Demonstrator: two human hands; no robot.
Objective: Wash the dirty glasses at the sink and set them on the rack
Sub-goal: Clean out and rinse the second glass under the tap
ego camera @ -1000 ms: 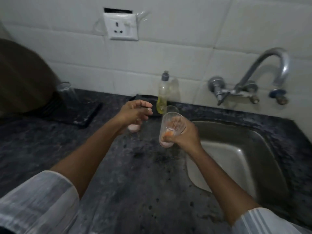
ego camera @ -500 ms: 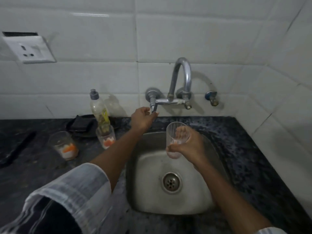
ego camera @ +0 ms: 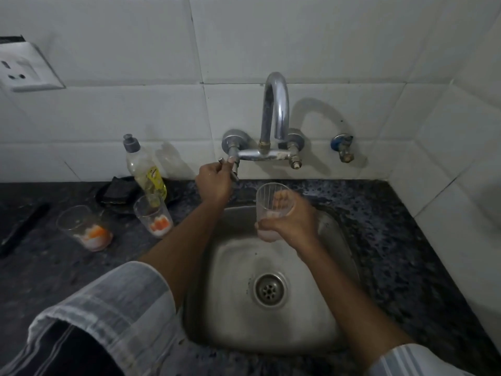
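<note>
Glass sat upright over the steel sink, clear and ribbed with pale residue at its base, and I had my right hand wrapped around its lower half. My left hand pinched the tap handle; no water showed yet. Washing had barely begun, I judged: two dirty glasses waited on the counter, orange dregs inside.

Brushed steel sink; shiny chrome tap; glossy wall tiles; speckled stone counter.
</note>
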